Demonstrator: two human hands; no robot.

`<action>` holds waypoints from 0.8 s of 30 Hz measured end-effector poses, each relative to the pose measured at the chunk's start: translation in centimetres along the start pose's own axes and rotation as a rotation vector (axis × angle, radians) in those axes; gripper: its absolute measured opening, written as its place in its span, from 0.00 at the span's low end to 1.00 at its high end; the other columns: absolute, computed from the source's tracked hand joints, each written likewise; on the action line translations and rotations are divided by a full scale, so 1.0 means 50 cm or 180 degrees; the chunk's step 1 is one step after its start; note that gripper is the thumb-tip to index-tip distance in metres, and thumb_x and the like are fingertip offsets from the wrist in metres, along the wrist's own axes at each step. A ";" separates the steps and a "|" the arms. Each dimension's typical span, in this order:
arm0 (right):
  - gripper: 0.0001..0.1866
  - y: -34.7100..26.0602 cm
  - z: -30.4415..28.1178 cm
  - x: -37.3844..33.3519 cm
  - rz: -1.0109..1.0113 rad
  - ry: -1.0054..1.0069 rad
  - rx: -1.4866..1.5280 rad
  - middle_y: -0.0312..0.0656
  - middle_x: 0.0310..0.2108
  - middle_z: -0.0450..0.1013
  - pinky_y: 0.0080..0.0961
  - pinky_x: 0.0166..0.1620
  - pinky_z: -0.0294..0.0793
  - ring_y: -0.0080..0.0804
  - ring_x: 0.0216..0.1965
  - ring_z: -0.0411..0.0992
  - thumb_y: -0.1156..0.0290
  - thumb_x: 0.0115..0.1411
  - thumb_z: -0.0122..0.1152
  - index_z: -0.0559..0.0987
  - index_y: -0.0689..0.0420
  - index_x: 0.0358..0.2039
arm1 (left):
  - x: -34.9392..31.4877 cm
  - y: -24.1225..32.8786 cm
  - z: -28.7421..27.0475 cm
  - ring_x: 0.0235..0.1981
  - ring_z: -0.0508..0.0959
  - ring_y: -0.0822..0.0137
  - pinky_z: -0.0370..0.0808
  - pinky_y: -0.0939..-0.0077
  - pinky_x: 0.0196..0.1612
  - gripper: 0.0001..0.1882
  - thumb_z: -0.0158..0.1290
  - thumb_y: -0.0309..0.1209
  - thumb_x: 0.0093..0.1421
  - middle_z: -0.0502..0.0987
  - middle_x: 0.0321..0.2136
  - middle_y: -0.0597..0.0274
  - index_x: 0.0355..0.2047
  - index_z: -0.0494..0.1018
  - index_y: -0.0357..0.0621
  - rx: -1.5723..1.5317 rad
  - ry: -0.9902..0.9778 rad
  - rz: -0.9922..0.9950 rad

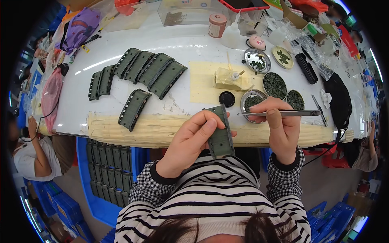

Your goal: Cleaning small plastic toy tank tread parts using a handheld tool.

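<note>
In front of my body, my left hand [188,139] is closed around a dark green ribbed plastic panel [221,141], thumb on its face and the panel tilted nearly upright. My right hand [285,131] pinches metal tweezers [298,113], their tips pointing left toward the panel but apart from it. Whether the tips hold anything is too small to tell. Just beyond my right hand are round tins of small dark green pieces: one tin [274,84] behind, another [295,99] to the right, and a shallow one [252,101] partly hidden by the fingers.
Several similar green panels [139,67] lie at left on the white table [170,40], one [133,109] nearer me. A tape-covered block [231,79] and black cap [227,99] stand mid-table. Tape covers the front edge [121,129]. A blue crate [85,174] of panels sits below left.
</note>
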State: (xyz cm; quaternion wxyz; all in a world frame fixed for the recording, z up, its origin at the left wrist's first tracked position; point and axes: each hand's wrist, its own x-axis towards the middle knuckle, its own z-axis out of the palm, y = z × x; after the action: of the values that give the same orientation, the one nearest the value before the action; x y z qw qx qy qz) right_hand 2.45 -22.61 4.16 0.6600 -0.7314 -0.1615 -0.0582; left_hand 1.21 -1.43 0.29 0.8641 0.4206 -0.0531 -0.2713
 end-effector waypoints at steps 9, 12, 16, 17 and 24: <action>0.10 0.010 0.031 0.013 0.0134 -0.0544 0.0279 0.40 0.30 0.76 0.17 0.34 0.71 0.22 0.30 0.73 0.74 0.65 0.51 0.79 0.65 0.36 | 0.015 -0.007 -0.006 0.49 0.76 0.54 0.76 0.63 0.49 0.15 0.36 0.39 0.71 0.72 0.46 0.51 0.37 0.64 0.40 -0.0365 -0.0258 -0.0269; 0.08 0.014 0.031 0.011 -0.0052 -0.0537 0.0013 0.41 0.31 0.76 0.18 0.33 0.71 0.25 0.28 0.73 0.75 0.62 0.55 0.80 0.65 0.35 | 0.016 -0.005 -0.012 0.47 0.77 0.55 0.77 0.64 0.48 0.14 0.38 0.38 0.71 0.72 0.46 0.49 0.36 0.64 0.40 -0.0357 -0.0257 -0.0205; 0.10 -0.007 0.022 0.007 -0.1456 -0.0427 -0.1046 0.44 0.32 0.76 0.22 0.30 0.74 0.32 0.28 0.74 0.74 0.53 0.63 0.80 0.63 0.36 | 0.015 -0.004 -0.001 0.47 0.76 0.59 0.75 0.67 0.49 0.13 0.39 0.37 0.71 0.72 0.47 0.48 0.34 0.64 0.41 -0.0650 0.0005 -0.0057; 0.11 -0.012 0.026 0.007 -0.1699 -0.0563 -0.1358 0.45 0.33 0.76 0.22 0.31 0.75 0.33 0.29 0.75 0.72 0.53 0.64 0.80 0.63 0.36 | 0.017 -0.006 -0.003 0.47 0.75 0.61 0.74 0.68 0.50 0.13 0.39 0.37 0.71 0.72 0.48 0.48 0.34 0.64 0.41 -0.0529 0.0080 -0.0028; 0.15 0.000 0.062 -0.005 -0.2614 -0.0673 -0.2400 0.43 0.34 0.74 0.22 0.33 0.78 0.37 0.38 0.78 0.62 0.54 0.64 0.79 0.61 0.34 | 0.017 -0.011 0.000 0.47 0.72 0.69 0.69 0.71 0.53 0.13 0.39 0.36 0.71 0.72 0.49 0.49 0.34 0.66 0.41 -0.0400 0.0308 0.0044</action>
State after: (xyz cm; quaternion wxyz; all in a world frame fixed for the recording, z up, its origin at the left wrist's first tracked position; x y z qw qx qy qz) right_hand 1.83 -19.60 3.71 0.2567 -0.7955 -0.4659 -0.2902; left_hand 1.69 -2.15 -0.23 0.8922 0.3778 0.0030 -0.2474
